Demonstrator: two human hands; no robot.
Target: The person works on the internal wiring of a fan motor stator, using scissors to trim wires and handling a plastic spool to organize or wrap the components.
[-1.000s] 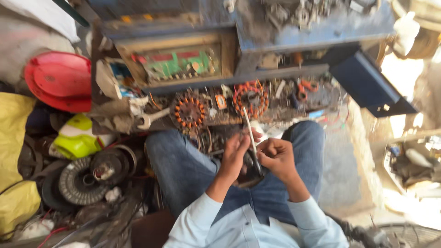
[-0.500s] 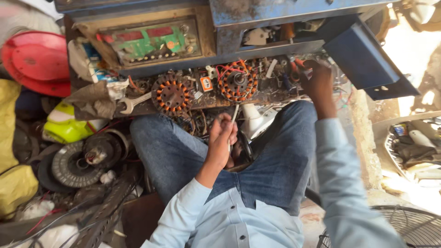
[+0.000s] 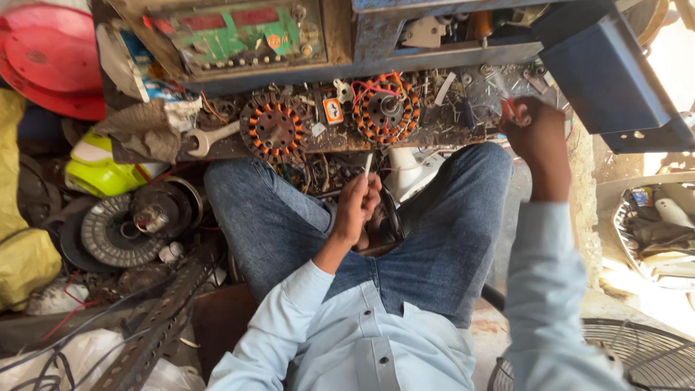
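Gripping a thin pale rod in a closed fist at centre frame, left hand, with the rod's tip poking up just above the knuckles toward the cluttered desk. Reaching to the upper right, right hand, fingers curled shut around a small red-tipped tool right at the desk's edge. Sitting just above the left hand, two copper-wound stators: one left of centre, the other right of centre with red leads, well apart from each other. Lying at the desk's left end, an open-ended wrench beside a crumpled rag.

Crowding the lap from both sides: jeans-clad knees pressed against the desk's front edge, leaving only a narrow gap between them around a white plastic housing. Hemming in the right hand, a dark blue metal box just to its right.

Hiding much of what lies under the left hand: a dark ring-shaped part between the thighs, mostly covered. Getting cut off at the frame's edges: a red fan blade part upper left and a wire fan guard lower right. Blurring into unreadable scraps: the small bits scattered along the desk.
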